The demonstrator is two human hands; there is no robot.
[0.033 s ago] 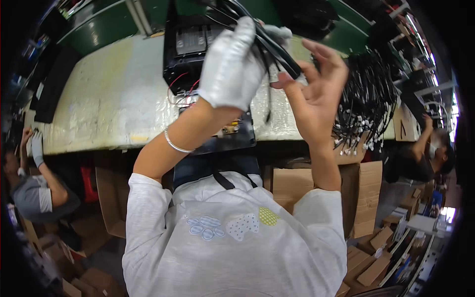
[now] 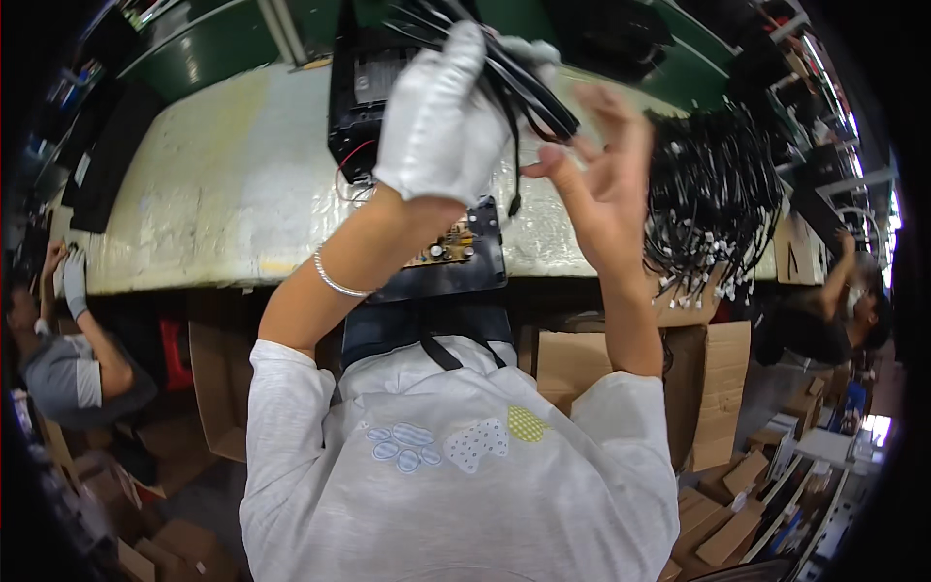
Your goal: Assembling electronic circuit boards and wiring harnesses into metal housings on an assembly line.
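Observation:
My left hand (image 2: 436, 121), in a white glove, is wrapped round a bundle of black cables (image 2: 535, 92) held above the table. One thin cable end dangles below the bundle. My bare right hand (image 2: 611, 189) is beside the bundle's lower end, its fingers spread and partly smeared by motion; I see nothing held in it. Behind my left hand stands a black housing (image 2: 349, 121) with a red wire, partly hidden. Under my left forearm, a circuit board (image 2: 451, 250) sits on a black panel (image 2: 456, 283) at the table's near edge.
A large heap of black cables with white connectors (image 2: 713, 194) lies on the right of the pale worktable (image 2: 233, 175). Open cardboard boxes (image 2: 722, 388) stand below the near edge. One person (image 2: 82, 369) works at the far left, another (image 2: 834, 310) at the far right.
My left hand and the cable bundle have shifted slightly left. My right hand has also moved left and up a little. More of the circuit board shows now.

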